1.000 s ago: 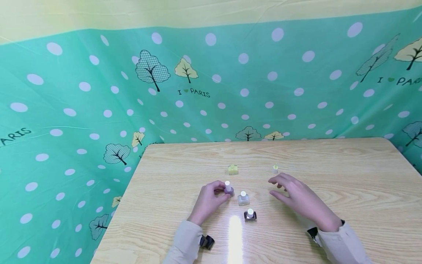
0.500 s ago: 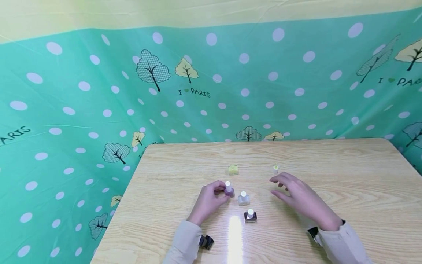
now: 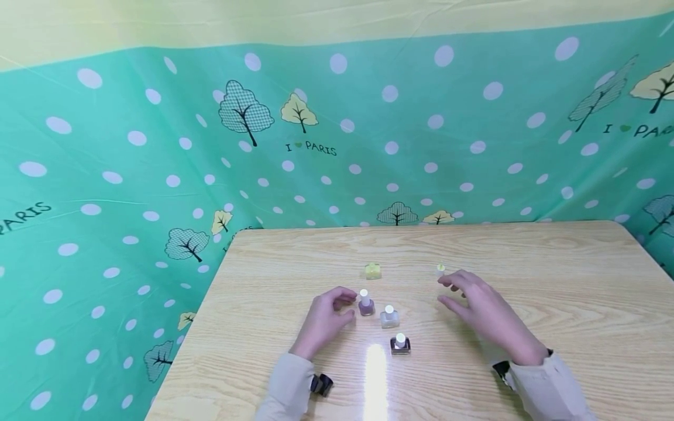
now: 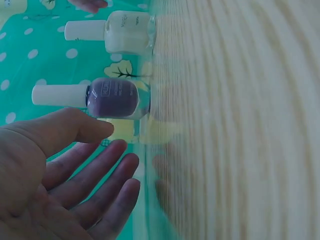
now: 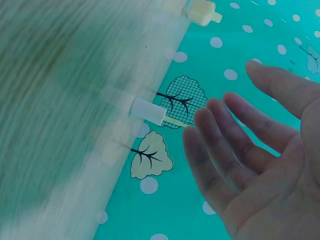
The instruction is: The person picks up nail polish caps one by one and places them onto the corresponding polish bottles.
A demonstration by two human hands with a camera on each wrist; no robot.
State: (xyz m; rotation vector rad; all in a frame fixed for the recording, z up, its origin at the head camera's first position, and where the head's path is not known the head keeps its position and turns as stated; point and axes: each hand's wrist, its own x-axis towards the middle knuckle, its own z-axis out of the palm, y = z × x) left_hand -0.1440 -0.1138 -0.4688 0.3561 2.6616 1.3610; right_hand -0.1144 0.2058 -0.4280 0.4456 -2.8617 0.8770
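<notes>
My left hand (image 3: 322, 320) is beside a purple nail polish bottle (image 3: 366, 306) with a white cap, its fingers loosely curved and holding nothing. In the left wrist view that bottle (image 4: 114, 97) stands upright just past the thumb. My right hand (image 3: 487, 310) hovers over the table with fingers relaxed and spread from the thumb. Closest to its fingertips is a white nail polish cap (image 3: 440, 269), standing upside down with its yellow-coated brush pointing up; the right wrist view shows the cap (image 5: 148, 111) beyond the fingers. An uncapped yellow nail polish bottle (image 3: 372, 271) stands farther back.
A pale, whitish nail polish bottle (image 3: 389, 318) stands right of the purple one, and a dark one (image 3: 400, 345) sits nearer the front. The wooden table (image 3: 526, 251) meets a green dotted cloth (image 3: 337, 175) at the back.
My left hand has let go of the purple nail polish bottle and drawn back slightly to the left. My right hand has shifted a little right and away, closer to the upturned cap.
</notes>
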